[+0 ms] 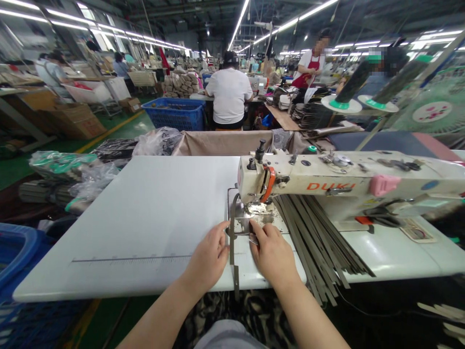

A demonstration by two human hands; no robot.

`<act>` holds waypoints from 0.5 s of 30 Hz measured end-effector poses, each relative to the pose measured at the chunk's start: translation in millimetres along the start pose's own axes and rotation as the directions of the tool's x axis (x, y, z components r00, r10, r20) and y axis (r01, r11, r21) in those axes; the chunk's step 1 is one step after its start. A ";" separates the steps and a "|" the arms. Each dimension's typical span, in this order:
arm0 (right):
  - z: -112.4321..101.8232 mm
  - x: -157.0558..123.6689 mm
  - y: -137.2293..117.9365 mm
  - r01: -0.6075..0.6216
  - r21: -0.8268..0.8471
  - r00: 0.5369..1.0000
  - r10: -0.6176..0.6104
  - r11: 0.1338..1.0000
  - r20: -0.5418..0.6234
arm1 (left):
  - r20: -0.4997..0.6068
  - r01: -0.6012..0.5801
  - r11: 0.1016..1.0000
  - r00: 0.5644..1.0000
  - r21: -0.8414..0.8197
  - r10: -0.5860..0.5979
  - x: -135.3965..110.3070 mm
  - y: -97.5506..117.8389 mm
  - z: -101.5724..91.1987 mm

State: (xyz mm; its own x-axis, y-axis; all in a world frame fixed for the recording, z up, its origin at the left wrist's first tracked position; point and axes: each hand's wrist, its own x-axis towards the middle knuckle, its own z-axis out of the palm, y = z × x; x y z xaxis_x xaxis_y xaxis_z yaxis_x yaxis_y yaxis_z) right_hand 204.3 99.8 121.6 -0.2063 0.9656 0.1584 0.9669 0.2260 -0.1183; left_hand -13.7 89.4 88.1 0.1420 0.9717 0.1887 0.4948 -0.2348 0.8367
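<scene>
A cream sewing machine [327, 182] stands on the white table [145, 218]. A long grey strip [233, 252] runs from under the machine's needle foot toward me and hangs over the table's front edge. My left hand [209, 257] rests at the strip's left side, fingers curled and pinching it near the foot. My right hand [272, 252] lies just right of the strip with its fingertips pressed on it by the needle plate [254, 218]. A pile of several similar grey strips [319, 242] lies right of my right hand, under the machine's arm.
Plastic-wrapped bundles [69, 174] sit at the table's left. Blue crates stand at the lower left [14, 252] and further back [174, 114]. A person in a white shirt [228, 94] sits ahead with their back to me. Thread cones [345, 92] rise at the right.
</scene>
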 end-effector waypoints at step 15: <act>2.3 -5.0 3.0 0.004 0.119 0.997 0.005 0.993 -0.073 | -0.062 -0.011 0.992 0.998 0.128 0.019 1.9 4.7 -4.8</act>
State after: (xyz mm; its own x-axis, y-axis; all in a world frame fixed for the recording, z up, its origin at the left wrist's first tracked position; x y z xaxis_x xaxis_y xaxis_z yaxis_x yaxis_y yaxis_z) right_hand 207.9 96.0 118.2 -0.1905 0.9547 0.2288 0.9412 0.2438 -0.2337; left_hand -15.2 90.3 94.8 0.0980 0.9668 0.2359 0.5986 -0.2467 0.7621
